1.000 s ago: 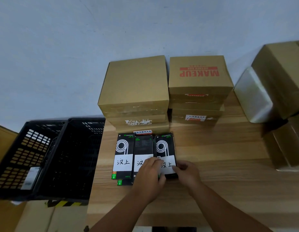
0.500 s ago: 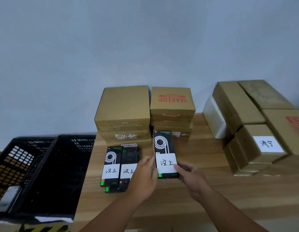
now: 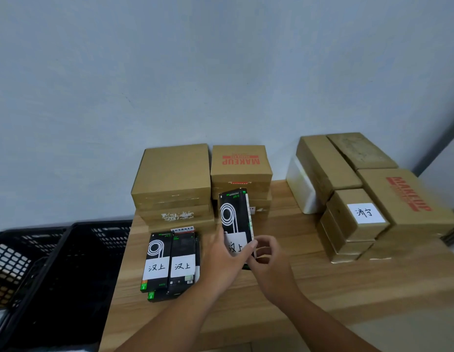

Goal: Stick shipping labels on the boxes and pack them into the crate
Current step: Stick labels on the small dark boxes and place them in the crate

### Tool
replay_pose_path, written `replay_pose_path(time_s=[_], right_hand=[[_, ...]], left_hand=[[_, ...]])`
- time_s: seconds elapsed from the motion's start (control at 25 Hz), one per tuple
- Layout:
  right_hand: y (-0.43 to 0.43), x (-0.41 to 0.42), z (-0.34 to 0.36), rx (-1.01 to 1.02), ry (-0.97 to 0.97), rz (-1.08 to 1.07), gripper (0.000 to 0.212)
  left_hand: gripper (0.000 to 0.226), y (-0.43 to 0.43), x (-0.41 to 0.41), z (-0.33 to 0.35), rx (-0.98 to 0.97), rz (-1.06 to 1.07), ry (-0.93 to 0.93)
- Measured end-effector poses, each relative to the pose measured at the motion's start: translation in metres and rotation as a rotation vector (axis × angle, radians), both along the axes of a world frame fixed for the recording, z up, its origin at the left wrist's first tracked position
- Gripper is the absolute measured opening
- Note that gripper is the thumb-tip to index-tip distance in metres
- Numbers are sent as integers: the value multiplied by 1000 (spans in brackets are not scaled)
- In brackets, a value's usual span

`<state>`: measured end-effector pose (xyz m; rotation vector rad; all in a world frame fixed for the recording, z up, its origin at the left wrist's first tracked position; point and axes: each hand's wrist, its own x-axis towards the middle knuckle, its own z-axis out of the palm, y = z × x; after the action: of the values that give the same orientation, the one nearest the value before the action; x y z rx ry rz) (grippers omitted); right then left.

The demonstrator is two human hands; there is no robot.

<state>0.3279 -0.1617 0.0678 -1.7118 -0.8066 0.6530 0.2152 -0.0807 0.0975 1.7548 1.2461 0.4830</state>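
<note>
A slim black box with a white coil picture and a white handwritten label is held upright above the wooden table. My left hand grips its lower left side, thumb across the label. My right hand pinches its lower right edge. Two more labelled black boxes lie flat side by side on the table to the left, over others beneath. A black plastic crate stands off the table's left edge.
Two stacks of brown cardboard boxes stand at the back against the wall, one printed MAKEUP. More brown boxes sit at the right, one with a white label, beside a white wrapped parcel. A second crate is further left.
The rightmost black box has been lifted off the table from the row and raised upright in both hands. The view has tilted up and pulled back, showing the right-hand boxes.
</note>
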Motion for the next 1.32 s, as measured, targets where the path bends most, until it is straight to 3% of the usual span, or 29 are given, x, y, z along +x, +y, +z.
replay_pose_path(time_s=[0.2,0.32,0.4,0.48,0.6,0.8,1.04,1.32], right_hand=[[-9,2,7,28,-42,26,24],[-13,11,12,84,87,33,16],[-11,17,17,17,264,33,24],[-8,19,22,-57,436,110,30],[-7,15,24,-17,522,123,23],[-4,9,18,81,419,-17,23],[9,-19,16,75,183,84,28],[32,-113,5,14,128,253,31]], left_hand=[[64,-4,7,10,105,86,0],[54,0,3,17,-237,31,-241],[56,0,-2,17,-478,-52,-416],[57,-1,-6,12,-590,-105,-515],[48,-2,-8,5,-640,-112,-571],[27,4,-21,3,-373,-24,-459],[40,-8,-66,6,-14,70,-383],[39,-9,-170,-7,87,271,-285]])
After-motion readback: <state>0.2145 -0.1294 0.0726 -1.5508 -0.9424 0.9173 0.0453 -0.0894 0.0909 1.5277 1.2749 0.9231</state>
